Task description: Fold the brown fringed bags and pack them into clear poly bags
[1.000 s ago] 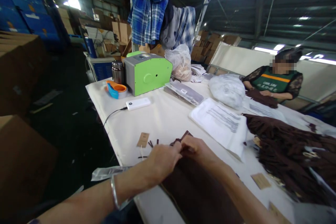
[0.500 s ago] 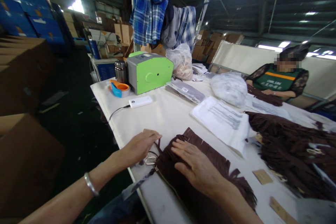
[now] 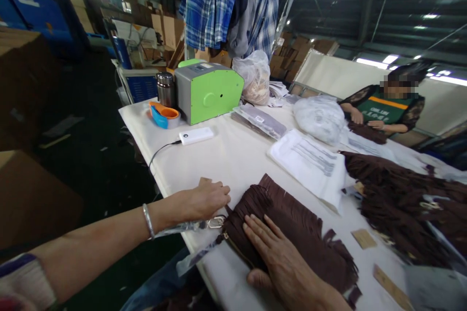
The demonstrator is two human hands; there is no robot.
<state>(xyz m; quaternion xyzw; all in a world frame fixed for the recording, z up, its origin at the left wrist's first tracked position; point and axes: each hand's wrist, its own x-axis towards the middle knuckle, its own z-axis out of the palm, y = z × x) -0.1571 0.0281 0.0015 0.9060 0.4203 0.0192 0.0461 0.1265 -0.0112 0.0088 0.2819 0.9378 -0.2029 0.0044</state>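
A dark brown fringed bag (image 3: 292,223) lies on the white table, with a zip along its near edge. My right hand (image 3: 277,252) rests flat on it, fingers stretched out and pressing on the surface. At the bag's left end my left hand (image 3: 209,200) is closed, its fingertips pinched on a thin brown fringe strand (image 3: 228,209). Just below that hand a gold metal clasp (image 3: 216,222) and a clear plastic-wrapped strap (image 3: 199,255) hang by the table edge. A brown card tag (image 3: 205,181) shows behind my left fingers.
Brown fringed bags (image 3: 397,194) are piled at right, near card tags (image 3: 364,239). Beyond lie a white plastic packet (image 3: 308,163), a power bank (image 3: 196,135), a tape roll (image 3: 170,114) and a green-and-grey machine (image 3: 215,95). A co-worker (image 3: 386,107) handles brown material across the table.
My left hand has turned and its fingers have curled in more. My right hand has slid nearer to me and lies flatter, uncovering more of the bag. The view has shifted slightly.
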